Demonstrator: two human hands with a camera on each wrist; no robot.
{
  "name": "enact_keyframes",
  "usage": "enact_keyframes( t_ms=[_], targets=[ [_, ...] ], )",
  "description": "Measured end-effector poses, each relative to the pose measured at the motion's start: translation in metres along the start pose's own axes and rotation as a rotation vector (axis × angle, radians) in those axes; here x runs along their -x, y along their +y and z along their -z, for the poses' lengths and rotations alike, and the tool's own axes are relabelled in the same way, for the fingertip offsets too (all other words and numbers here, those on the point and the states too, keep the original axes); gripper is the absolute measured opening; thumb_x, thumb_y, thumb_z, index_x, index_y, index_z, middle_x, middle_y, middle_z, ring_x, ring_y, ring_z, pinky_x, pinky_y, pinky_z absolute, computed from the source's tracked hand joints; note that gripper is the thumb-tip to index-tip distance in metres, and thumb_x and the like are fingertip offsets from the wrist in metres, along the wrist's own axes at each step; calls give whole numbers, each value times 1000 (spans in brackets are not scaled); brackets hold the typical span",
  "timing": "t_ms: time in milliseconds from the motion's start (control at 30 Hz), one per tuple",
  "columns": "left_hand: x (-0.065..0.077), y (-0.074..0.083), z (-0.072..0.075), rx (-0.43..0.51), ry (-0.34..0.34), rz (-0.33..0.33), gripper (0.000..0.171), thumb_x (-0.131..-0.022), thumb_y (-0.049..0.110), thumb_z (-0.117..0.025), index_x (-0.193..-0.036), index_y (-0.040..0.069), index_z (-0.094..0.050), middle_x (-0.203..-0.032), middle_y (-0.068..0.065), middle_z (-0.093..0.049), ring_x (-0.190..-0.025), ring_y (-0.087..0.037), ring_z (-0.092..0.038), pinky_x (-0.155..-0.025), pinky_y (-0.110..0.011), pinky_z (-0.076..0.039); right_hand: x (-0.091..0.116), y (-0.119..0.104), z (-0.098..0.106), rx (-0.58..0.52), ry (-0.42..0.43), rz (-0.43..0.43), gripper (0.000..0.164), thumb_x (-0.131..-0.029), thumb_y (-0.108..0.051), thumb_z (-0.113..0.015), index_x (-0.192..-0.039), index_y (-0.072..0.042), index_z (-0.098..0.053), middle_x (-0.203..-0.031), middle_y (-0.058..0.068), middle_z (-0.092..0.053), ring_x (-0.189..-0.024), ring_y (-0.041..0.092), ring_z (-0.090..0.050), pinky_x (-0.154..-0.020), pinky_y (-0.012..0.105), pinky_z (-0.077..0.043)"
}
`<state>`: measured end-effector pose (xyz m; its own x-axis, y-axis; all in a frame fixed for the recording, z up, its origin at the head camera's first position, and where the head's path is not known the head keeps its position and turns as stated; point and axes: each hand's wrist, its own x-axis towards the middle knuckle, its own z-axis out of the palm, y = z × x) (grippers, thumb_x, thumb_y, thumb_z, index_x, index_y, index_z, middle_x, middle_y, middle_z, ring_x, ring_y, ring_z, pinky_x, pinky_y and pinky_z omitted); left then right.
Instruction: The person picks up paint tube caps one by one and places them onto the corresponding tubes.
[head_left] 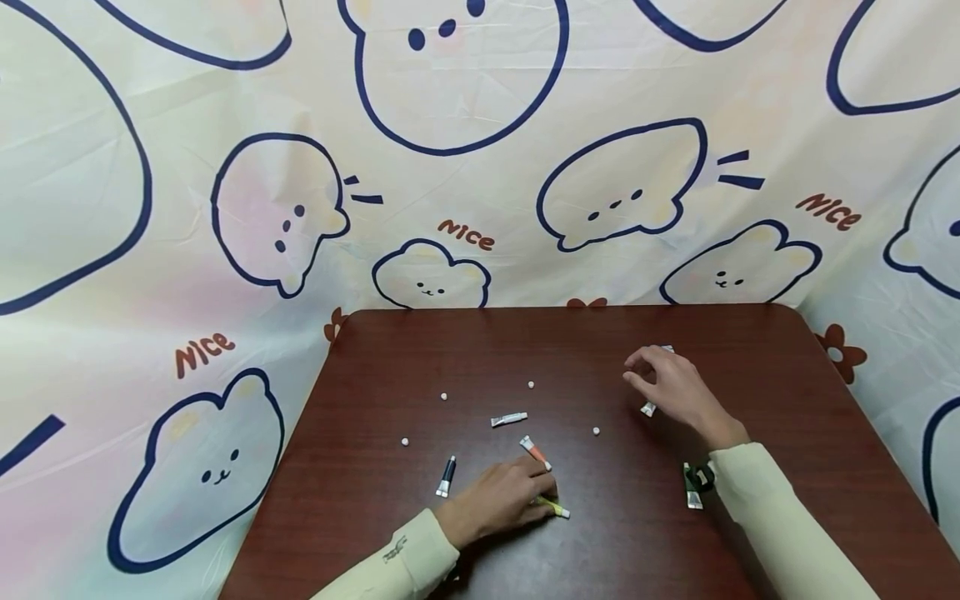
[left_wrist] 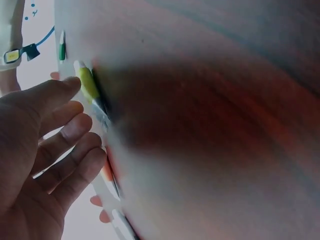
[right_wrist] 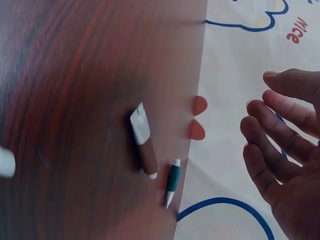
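In the head view my left hand (head_left: 504, 498) is low over a yellow paint tube (head_left: 555, 507) lying on the table. The left wrist view shows its thumb tip beside the yellow tube, the other fingers loosely bent and not around it. An orange tube (head_left: 536, 452) lies just past those fingers. My right hand (head_left: 675, 390) hovers at the right, fingers loosely bent and holding nothing. Beneath it are two tubes, partly hidden in the head view; the right wrist view shows a brown tube (right_wrist: 146, 147) and a dark green tube (right_wrist: 173, 181).
A white tube (head_left: 509, 419) and a dark tube (head_left: 446, 477) lie nearer the middle and left. A green tube (head_left: 692, 489) lies by the right wrist. Several small white round pieces, one (head_left: 596, 431) right of centre, dot the brown table (head_left: 390, 350). A patterned cloth (head_left: 517, 208) hangs behind.
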<state>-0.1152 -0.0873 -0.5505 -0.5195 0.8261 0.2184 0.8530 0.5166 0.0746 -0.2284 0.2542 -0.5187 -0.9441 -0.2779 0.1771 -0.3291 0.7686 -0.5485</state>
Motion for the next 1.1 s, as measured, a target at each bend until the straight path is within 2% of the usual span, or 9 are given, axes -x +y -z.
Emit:
enact_keyframes(
  t_ms=[167,300,533,767,933,1100],
  targets=[
    [6,-8,7,54,45,22,15,-97,36,-84,-100,22,-78,-102,8,-71,-92,-7,-67,-78,-21,-57,-3,12,4,9,-24,-13,18,-105,-19,-74,-119,-7,-73,-114,10,-72,-104,30,-72,-87,52,-61],
    [15,-17,11,61,36,71,14,-100,33,-82,-102,20,-77,-102,8,-69,-91,-6,-67,-78,-21,-57,-6,19,6,21,-27,-16,20,-103,-14,-75,-121,-5,-72,-116,12,-72,-107,32,-73,-89,54,-61],
    [29,-34,18,19,69,135,17,-98,31,-84,-103,17,-76,-99,6,-70,-88,-9,-67,-77,-26,-59,-12,32,9,43,-18,-29,25,-103,-12,-75,-125,-2,-70,-121,18,-70,-109,38,-71,-91,59,-60],
    [45,-55,28,15,125,227,15,-95,24,-86,-103,16,-77,-99,5,-72,-93,-12,-69,-81,-30,-61,-20,44,11,49,-19,-16,24,-104,-12,-73,-125,-1,-70,-122,17,-69,-110,38,-71,-93,59,-60],
    [58,-71,33,-40,166,262,18,-91,21,-90,-101,15,-76,-96,4,-71,-91,-14,-69,-79,-32,-61,-22,47,11,48,-19,-16,23,-104,-11,-72,-125,-1,-70,-123,18,-68,-111,39,-70,-93,61,-59],
    [69,-86,37,-90,172,311,20,-90,20,-91,-101,13,-75,-95,1,-70,-86,-18,-67,-77,-34,-60,-24,51,8,51,-35,-30,23,-105,-12,-71,-124,-1,-70,-123,18,-68,-109,37,-69,-93,59,-59]
  ],
)
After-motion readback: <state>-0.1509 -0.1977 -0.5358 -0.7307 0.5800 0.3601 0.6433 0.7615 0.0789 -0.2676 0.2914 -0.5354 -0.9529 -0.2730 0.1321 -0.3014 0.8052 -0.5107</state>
